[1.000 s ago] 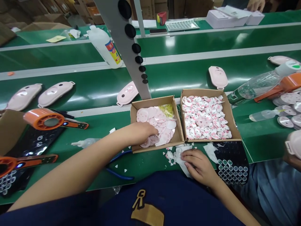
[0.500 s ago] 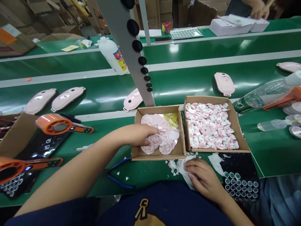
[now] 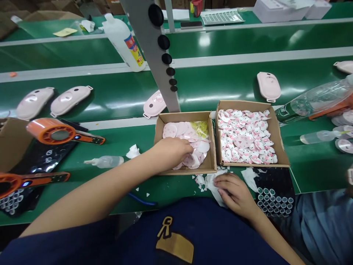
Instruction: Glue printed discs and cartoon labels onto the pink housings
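My left hand point(image 3: 173, 151) reaches into a cardboard box point(image 3: 160, 121) of thin round pink discs point(image 3: 180, 129). Its fingers are curled down among the discs, and the fingertips are partly hidden. A clear bag with yellow contents point(image 3: 200, 129) lies at the box's back right corner. My right hand point(image 3: 235, 193) rests on a crumpled white tissue point(image 3: 213, 184) at the front of the table, fingers loosely stretched and apart from the thumb. Beside the tissue are small white scraps point(image 3: 200, 180). Another box point(image 3: 280, 147) holds many white-and-pink animal-shaped pieces point(image 3: 245, 140).
Orange handheld fans point(image 3: 55, 131) and a small squeeze bottle point(image 3: 107, 161) lie at left. Pink oval cases point(image 3: 71, 100) sit on the green surface behind. A grey post point(image 3: 154, 55) rises behind the boxes. A black sheet with round rings point(image 3: 274, 200) lies right, near a large clear bottle point(image 3: 311, 101).
The view has tipped downward. My left hand has shifted right and deeper over the discs, its thumb now hidden. The squeeze bottle has come into sight behind the forearm. My right hand stays on the tissue.
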`<state>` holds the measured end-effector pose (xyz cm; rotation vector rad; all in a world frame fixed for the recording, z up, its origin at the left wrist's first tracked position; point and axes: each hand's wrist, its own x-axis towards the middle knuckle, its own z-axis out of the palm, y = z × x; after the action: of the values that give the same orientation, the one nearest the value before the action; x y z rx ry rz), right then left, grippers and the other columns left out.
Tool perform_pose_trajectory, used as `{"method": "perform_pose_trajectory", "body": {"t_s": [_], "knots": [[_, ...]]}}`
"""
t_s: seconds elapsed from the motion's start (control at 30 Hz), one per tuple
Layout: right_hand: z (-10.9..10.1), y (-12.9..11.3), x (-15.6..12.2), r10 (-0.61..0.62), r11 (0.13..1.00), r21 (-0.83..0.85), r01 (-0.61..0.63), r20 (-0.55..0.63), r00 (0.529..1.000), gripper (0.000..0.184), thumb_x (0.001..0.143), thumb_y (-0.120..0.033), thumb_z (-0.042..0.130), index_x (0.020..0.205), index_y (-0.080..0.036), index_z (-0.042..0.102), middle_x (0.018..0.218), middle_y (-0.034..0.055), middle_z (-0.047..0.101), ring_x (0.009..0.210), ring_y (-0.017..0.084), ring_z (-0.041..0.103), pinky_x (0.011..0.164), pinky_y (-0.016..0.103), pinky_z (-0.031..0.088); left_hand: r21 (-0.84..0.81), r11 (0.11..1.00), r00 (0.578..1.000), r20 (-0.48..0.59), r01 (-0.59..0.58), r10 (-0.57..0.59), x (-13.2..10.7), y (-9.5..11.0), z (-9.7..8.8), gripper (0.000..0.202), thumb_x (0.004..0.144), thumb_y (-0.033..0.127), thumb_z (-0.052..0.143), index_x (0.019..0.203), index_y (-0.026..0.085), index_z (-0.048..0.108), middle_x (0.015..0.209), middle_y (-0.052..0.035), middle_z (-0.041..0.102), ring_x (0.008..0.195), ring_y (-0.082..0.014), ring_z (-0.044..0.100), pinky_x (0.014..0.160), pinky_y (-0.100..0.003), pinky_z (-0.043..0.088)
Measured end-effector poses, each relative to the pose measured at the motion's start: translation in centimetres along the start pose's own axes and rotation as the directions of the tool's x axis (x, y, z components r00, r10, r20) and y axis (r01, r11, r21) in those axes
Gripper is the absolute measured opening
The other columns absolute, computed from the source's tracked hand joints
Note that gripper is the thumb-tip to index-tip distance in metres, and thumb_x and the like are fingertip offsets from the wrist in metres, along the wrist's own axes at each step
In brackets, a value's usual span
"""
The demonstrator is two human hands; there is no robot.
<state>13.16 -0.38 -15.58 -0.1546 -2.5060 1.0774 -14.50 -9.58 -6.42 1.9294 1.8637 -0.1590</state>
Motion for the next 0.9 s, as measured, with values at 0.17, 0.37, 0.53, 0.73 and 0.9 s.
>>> {"method": "perform_pose_trajectory", "body": {"t_s": [0.17, 0.37, 0.53, 0.73, 0.9], "knots": [[0.1, 0.2, -0.2, -0.004, 1.0, -0.004, 0.004, -0.008, 1.0, 0.018, 0.092, -0.015, 0.057, 0.106, -0.022, 0.065, 0.103, 0.0061, 0.073, 0.094, 0.019, 0.068, 0.082, 0.034, 0.053, -0.126, 0.992, 0.983, -0.179, 0.023, -0.045, -1.3, -0.4, -2.1, 0.021, 0.098, 0.019, 0.048, 0.104, 0.017, 0.069, 0.106, -0.0069, 0.071, 0.1, -0.025, 0.065, 0.083, -0.036, 0.047], [0.0, 0.1, -0.1, -0.011, 1.0, -0.017, 0.01, -0.027, 1.0, 0.017, 0.091, -0.016, 0.056, 0.103, -0.023, 0.067, 0.101, 0.0059, 0.074, 0.092, 0.019, 0.07, 0.081, 0.034, 0.056, -0.029, 1.0, 0.996, -0.085, -0.006, 0.004, -3.2, -1.4, -2.4, 0.02, 0.096, 0.019, 0.053, 0.086, 0.019, 0.07, 0.084, -0.0052, 0.07, 0.079, -0.0227, 0.066, 0.067, -0.033, 0.043], [-0.1, 0.5, -0.8, -0.031, 0.999, -0.043, 0.029, -0.034, 0.999, 0.019, 0.092, -0.022, 0.057, 0.105, -0.025, 0.07, 0.1, 0.0071, 0.075, 0.092, 0.023, 0.073, 0.076, 0.035, 0.06, 0.128, 0.988, 0.992, -0.106, 0.087, -0.074, -3.2, 0.4, -0.5, 0.012, 0.092, 0.02, 0.058, 0.098, 0.017, 0.069, 0.098, -0.0108, 0.071, 0.092, -0.0298, 0.066, 0.07, -0.038, 0.043], [-0.3, 1.5, -0.5, -0.136, 0.987, -0.085, 0.134, -0.023, 0.99, 0.018, 0.093, -0.03, 0.057, 0.102, -0.026, 0.073, 0.099, 0.0064, 0.076, 0.087, 0.023, 0.075, 0.069, 0.031, 0.063, 0.028, 0.974, 0.917, -0.344, 0.224, -0.201, -6.7, 3.1, -0.3, 0.022, 0.098, 0.032, 0.051, 0.102, 0.017, 0.067, 0.098, -0.0074, 0.072, 0.092, -0.0264, 0.066, 0.072, -0.039, 0.046], [-0.6, 0.8, -1.0, -0.134, 0.986, -0.114, 0.122, -0.101, 0.986, 0.018, 0.093, -0.027, 0.056, 0.099, -0.025, 0.072, 0.098, 0.007, 0.075, 0.086, 0.024, 0.074, 0.069, 0.033, 0.062, -0.075, 0.988, 0.823, -0.546, 0.137, -0.155, -10.1, 3.5, 3.1, 0.028, 0.099, 0.027, 0.045, 0.087, 0.016, 0.068, 0.079, -0.0054, 0.071, 0.075, -0.0214, 0.067, 0.064, -0.035, 0.046]]}}
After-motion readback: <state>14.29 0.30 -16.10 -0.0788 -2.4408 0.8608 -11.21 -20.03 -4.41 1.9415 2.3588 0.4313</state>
